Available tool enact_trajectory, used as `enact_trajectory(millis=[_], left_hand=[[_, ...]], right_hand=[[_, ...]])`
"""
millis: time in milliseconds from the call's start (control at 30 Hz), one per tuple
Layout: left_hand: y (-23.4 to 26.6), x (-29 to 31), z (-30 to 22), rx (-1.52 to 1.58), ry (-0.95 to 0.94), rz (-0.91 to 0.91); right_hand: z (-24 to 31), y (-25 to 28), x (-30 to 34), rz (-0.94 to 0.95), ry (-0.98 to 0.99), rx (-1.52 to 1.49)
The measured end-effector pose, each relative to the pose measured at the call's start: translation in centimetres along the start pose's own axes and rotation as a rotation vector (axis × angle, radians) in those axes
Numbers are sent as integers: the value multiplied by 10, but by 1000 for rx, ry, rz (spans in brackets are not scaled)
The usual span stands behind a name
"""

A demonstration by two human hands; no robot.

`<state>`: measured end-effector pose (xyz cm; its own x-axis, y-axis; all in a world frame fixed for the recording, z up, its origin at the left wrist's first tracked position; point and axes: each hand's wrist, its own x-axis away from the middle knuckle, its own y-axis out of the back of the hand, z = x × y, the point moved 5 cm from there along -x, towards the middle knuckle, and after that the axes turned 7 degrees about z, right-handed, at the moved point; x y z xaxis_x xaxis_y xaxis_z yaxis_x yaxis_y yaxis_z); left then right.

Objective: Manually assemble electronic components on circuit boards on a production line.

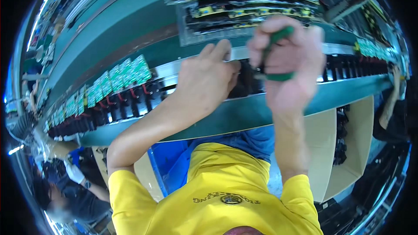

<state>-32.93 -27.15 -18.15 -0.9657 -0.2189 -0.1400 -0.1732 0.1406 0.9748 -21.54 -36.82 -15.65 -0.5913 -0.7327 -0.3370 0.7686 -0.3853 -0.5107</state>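
My right hand (300,67) is wrapped round green-handled pliers (281,77) with the handles spread apart. Motion blurs this hand, and the jaws of the tool cannot be made out. Just left of it, my left hand (200,80) is closed, its fingers curled over the edge of the work line. What its fingertips pinch, if anything, is hidden. Between the two hands lie black parts (246,80), partly covered by my fingers.
Green circuit boards (130,72) with red wires and black parts line the conveyor (235,112) at left; more boards (370,48) stand at right. Trays of yellow-and-black components (204,12) are stacked ahead. Below are a cardboard box (320,148) and blue bin (167,161). Co-workers sit both sides.
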Motion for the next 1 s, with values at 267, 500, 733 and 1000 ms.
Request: enact_trajectory(millis=[267,500,733,1000], left_hand=[[-2,-1,5,64,-41,-63],[-3,-2,10,116,-35,-43],[3,-11,2,171,-22,15],[25,-28,14,93,-52,445]], right_hand=[[-36,7,-7,-108,41,146],[-40,-3,-10,-151,21,217],[-40,13,-4,-35,177,198],[27,-12,54,229,198,1292]])
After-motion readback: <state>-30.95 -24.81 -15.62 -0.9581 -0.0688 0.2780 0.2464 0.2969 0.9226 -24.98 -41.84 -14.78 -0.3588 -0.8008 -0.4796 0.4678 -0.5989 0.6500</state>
